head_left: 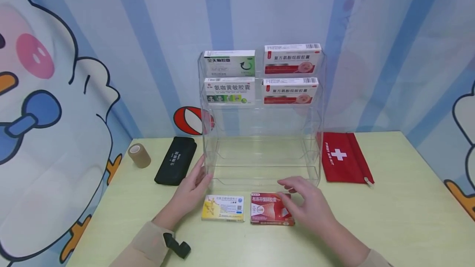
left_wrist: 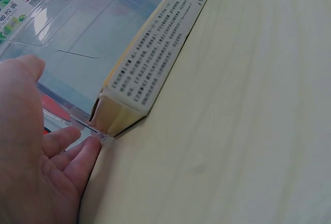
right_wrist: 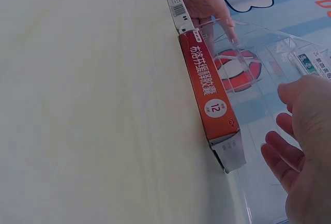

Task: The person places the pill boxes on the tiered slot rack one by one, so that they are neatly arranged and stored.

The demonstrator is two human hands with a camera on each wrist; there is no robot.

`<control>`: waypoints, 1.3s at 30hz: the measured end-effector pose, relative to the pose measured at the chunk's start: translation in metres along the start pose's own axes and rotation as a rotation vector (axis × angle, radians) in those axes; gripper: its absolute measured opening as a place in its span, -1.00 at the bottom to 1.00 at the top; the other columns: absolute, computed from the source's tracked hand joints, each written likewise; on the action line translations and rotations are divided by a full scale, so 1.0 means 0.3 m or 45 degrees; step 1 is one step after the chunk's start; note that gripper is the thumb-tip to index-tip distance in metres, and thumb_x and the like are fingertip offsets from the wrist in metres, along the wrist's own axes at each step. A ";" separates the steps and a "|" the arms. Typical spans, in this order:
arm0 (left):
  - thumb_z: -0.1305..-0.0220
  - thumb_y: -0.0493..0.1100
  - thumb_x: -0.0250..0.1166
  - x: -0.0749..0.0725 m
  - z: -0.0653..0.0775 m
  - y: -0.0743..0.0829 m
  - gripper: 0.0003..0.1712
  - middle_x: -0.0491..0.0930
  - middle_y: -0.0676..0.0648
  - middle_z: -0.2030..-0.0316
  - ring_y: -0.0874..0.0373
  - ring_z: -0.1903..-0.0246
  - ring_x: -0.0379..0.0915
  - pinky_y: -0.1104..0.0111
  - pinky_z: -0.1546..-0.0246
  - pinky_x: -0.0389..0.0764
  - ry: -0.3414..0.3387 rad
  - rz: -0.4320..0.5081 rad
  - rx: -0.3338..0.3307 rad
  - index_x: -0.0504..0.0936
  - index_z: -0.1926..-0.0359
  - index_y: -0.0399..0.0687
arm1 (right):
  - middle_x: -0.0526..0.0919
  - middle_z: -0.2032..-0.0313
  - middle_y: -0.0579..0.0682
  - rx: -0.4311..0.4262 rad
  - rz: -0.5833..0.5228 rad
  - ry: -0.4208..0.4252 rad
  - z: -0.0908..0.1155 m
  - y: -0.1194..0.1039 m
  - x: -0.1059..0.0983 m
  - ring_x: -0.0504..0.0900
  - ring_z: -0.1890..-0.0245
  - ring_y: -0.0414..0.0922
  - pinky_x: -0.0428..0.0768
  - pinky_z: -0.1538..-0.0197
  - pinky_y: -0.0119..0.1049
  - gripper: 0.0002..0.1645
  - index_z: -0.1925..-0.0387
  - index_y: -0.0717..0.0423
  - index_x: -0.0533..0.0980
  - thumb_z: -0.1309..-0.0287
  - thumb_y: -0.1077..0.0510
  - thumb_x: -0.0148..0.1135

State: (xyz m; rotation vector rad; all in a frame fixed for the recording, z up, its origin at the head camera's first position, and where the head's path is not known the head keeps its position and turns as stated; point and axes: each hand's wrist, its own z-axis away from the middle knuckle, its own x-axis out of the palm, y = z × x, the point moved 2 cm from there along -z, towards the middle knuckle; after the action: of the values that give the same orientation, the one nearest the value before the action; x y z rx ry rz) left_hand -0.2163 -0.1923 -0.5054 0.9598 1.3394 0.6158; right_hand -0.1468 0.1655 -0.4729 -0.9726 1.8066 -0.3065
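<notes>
Firstly, front of desk (head_left: 397, 205): red ibuprofen capsule box (head_left: 268, 210) lies flat, just right of a yellow-and-white medicine box (head_left: 223, 208).
Right hand (head_left: 312, 206): near this red box, thumb and fingers apart, holding nothing.
Left hand (head_left: 190, 189): grips the clear display rack (head_left: 263, 171) at its lower left side.
Beside rack: black case (head_left: 175, 162) and tan tape roll (head_left: 141, 158) at left, red first-aid pouch (head_left: 346, 170) at right.
Upper tiers: four medicine boxes (head_left: 231, 91), two by two.
</notes>
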 end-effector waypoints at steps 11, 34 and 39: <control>-0.71 0.22 0.13 -0.001 0.000 0.004 -0.12 0.19 -0.12 -0.74 -0.11 -0.68 0.24 -0.05 -0.60 0.42 -0.007 0.010 -0.028 -0.13 -0.80 0.50 | 0.81 -0.06 -0.21 0.030 0.077 -0.087 0.024 0.012 0.025 0.77 0.04 -0.24 0.87 -0.11 -0.20 -0.50 -0.17 -0.05 0.76 -0.21 0.08 0.68; -0.72 0.21 0.13 0.000 0.000 0.007 -0.11 0.18 -0.12 -0.75 -0.13 -0.69 0.22 -0.06 -0.60 0.42 -0.011 0.011 -0.025 -0.14 -0.81 0.49 | 0.78 -0.20 -0.09 0.159 0.244 -0.278 0.035 0.012 0.026 0.75 -0.19 -0.06 0.84 -0.22 0.01 -0.36 -0.26 -0.08 0.73 -0.16 -0.09 0.70; -0.72 0.20 0.13 0.000 0.002 0.016 -0.12 0.19 -0.13 -0.74 -0.13 -0.68 0.23 -0.06 -0.60 0.43 -0.005 0.004 -0.036 -0.14 -0.81 0.48 | 0.80 -0.18 -0.10 0.254 0.254 -0.350 0.031 0.010 0.021 0.75 -0.18 -0.07 0.82 -0.26 0.03 -0.37 -0.26 -0.12 0.72 -0.20 -0.16 0.66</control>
State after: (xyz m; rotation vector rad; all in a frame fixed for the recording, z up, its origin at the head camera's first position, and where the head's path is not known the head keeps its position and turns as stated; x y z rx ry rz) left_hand -0.2151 -0.1899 -0.5015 0.9398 1.3227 0.6329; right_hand -0.1412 0.1650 -0.4831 -0.6549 1.5724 -0.2120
